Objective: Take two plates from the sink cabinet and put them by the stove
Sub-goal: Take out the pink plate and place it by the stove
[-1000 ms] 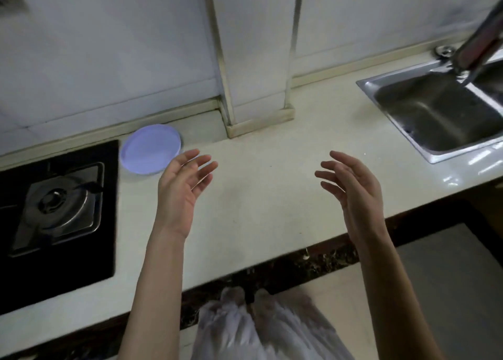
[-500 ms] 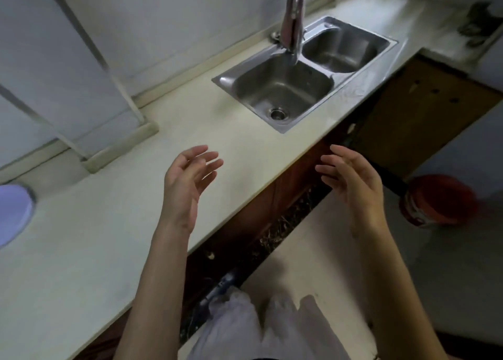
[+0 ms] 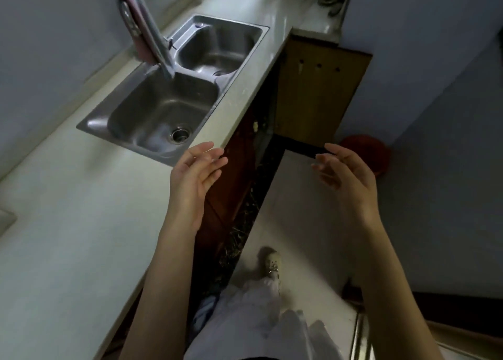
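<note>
The pale tabletop (image 3: 68, 237) fills the left side. One steel sink (image 3: 152, 120) with two bowls is set into it near its front edge, and one tap (image 3: 147, 35) leans over the bowls. Two bare hands are held up with nothing in them. The left hand (image 3: 194, 180) is over the front edge of the tabletop, fingers loose and spread. One brown cabinet door (image 3: 315, 93) stands open under the sink. The right hand (image 3: 345, 177) is over the floor (image 3: 307, 223), open too. No plates can be seen. One red tub (image 3: 373, 152) sits on the floor.
</note>
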`<control>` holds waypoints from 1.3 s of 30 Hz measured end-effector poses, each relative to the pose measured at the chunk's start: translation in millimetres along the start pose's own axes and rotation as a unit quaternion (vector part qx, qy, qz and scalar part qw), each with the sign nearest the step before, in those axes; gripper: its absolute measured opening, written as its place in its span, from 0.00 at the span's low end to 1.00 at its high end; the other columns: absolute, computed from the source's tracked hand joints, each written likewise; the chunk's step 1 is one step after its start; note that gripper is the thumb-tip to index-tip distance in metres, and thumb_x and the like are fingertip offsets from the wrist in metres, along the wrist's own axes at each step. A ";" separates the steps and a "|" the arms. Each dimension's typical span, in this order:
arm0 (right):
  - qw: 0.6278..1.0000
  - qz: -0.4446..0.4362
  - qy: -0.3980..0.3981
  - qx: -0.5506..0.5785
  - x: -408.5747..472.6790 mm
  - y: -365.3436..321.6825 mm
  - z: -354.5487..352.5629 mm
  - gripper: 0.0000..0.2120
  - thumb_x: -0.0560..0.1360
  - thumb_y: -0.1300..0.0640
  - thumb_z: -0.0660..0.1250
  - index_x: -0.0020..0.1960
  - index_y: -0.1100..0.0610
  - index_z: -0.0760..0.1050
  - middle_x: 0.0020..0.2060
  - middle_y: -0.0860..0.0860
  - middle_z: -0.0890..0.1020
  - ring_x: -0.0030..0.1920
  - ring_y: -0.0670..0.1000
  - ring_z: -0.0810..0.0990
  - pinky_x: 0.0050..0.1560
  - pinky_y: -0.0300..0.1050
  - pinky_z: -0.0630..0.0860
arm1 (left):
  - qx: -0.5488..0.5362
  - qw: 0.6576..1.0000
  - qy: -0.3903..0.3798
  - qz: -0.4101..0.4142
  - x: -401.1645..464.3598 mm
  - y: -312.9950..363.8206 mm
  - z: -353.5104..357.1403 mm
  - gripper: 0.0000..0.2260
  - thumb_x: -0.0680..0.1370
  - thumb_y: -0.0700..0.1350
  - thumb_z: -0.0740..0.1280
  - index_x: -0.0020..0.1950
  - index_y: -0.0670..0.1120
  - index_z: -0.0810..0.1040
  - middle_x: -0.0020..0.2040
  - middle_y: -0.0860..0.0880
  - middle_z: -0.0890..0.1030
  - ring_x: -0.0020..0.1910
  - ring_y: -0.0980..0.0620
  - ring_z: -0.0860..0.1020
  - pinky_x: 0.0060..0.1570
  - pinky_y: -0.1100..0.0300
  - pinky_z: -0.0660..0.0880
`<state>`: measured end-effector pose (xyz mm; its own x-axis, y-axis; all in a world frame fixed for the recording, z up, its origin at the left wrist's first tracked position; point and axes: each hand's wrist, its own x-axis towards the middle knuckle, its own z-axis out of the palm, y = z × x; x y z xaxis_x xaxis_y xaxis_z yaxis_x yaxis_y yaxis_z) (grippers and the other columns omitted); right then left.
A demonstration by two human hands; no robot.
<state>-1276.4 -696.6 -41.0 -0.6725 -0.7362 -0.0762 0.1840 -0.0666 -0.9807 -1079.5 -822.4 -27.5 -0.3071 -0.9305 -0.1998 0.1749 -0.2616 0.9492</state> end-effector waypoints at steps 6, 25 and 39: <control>1.000 0.015 0.013 -0.008 86.1 0.5 -35.9 0.13 0.77 0.63 0.58 0.49 0.48 0.77 0.39 0.44 0.84 0.41 0.43 0.83 0.44 0.35 0.78 | 0.019 1.000 -0.022 -0.010 69.3 -15.8 71.5 0.11 0.78 0.37 0.60 0.48 0.51 0.78 0.42 0.55 0.85 0.46 0.56 0.83 0.44 0.67 0.77; 0.993 0.079 -0.069 -0.053 312.0 -21.1 -108.6 0.12 0.78 0.65 0.57 0.51 0.52 0.75 0.43 0.49 0.81 0.40 0.42 0.81 0.44 0.38 0.76 | 0.031 0.998 0.045 -0.029 211.3 -59.2 226.4 0.12 0.78 0.37 0.59 0.49 0.51 0.78 0.44 0.54 0.84 0.44 0.58 0.82 0.42 0.67 0.76; 0.987 0.125 -0.096 -0.040 446.4 18.6 -55.2 0.12 0.78 0.64 0.56 0.54 0.54 0.75 0.44 0.49 0.80 0.41 0.43 0.81 0.45 0.38 0.77 | 0.065 0.992 0.076 -0.073 336.6 -84.1 219.1 0.12 0.77 0.36 0.59 0.49 0.50 0.78 0.43 0.53 0.83 0.42 0.57 0.82 0.46 0.64 0.76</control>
<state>-1612.7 -989.3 -103.3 -0.4643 -0.8370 -0.2895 0.2650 0.1806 -0.9472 -1402.5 -1057.4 -121.4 -0.1744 -0.9158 -0.3618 0.0134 -0.3696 0.9291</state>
